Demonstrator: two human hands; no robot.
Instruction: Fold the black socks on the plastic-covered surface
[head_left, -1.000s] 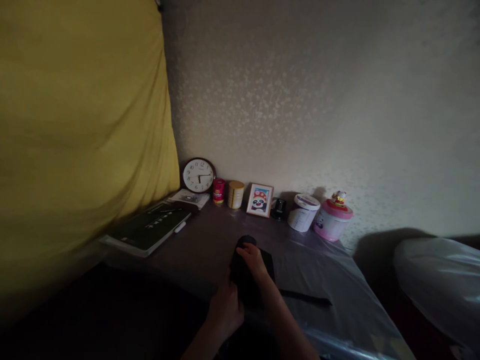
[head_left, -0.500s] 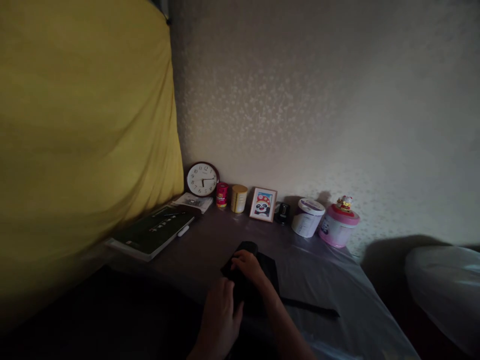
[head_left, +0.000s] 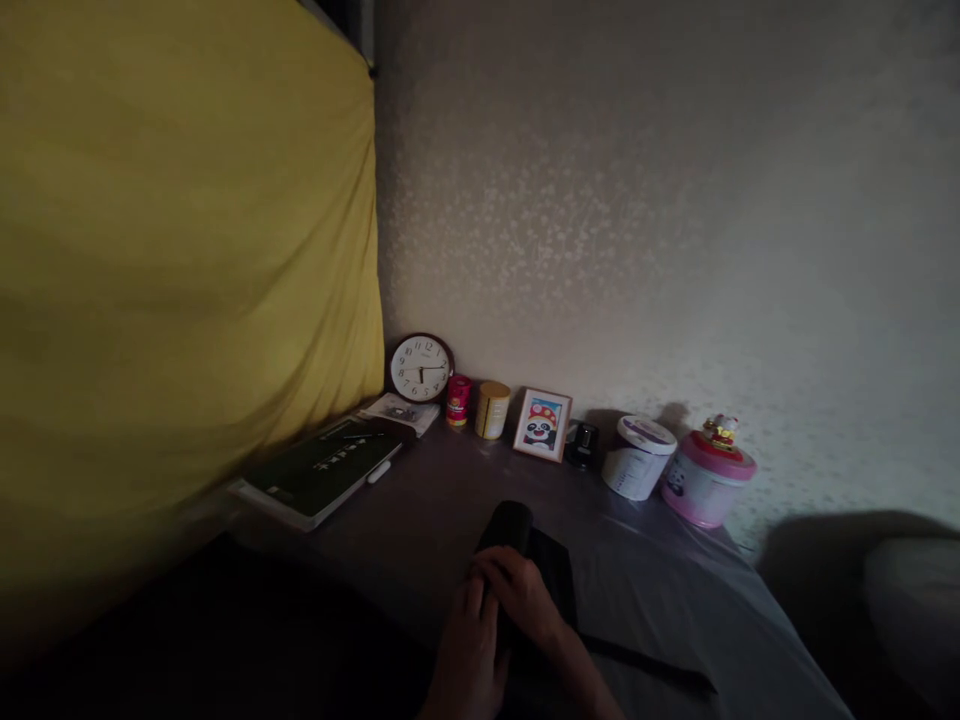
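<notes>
A dark black roll (head_left: 510, 522), seemingly of cloth, lies on the table in front of me, its far end rounded. A flat black piece (head_left: 555, 570) spreads out to its right, and a long black strap (head_left: 649, 665) trails from there toward the right. My left hand (head_left: 472, 640) is closed against the near left side of the roll. Over the top lies my right hand (head_left: 521, 595), fingers bent round it and touching the left fingers. The near part of the roll is hidden by my hands and deep shadow.
Along the wall stand a clock (head_left: 421, 369), a red can (head_left: 458, 402), a yellow-lidded can (head_left: 493, 411), a framed panda picture (head_left: 542, 425), a small black object (head_left: 582, 444), a white tub (head_left: 638, 458) and a pink-lidded tub (head_left: 708, 483). A dark green book (head_left: 322, 465) lies left, beside a yellow curtain (head_left: 187, 250).
My right hand has drawn back along the roll toward me and now meets my left hand. More of the roll's far end shows. The view has shifted slightly left and up.
</notes>
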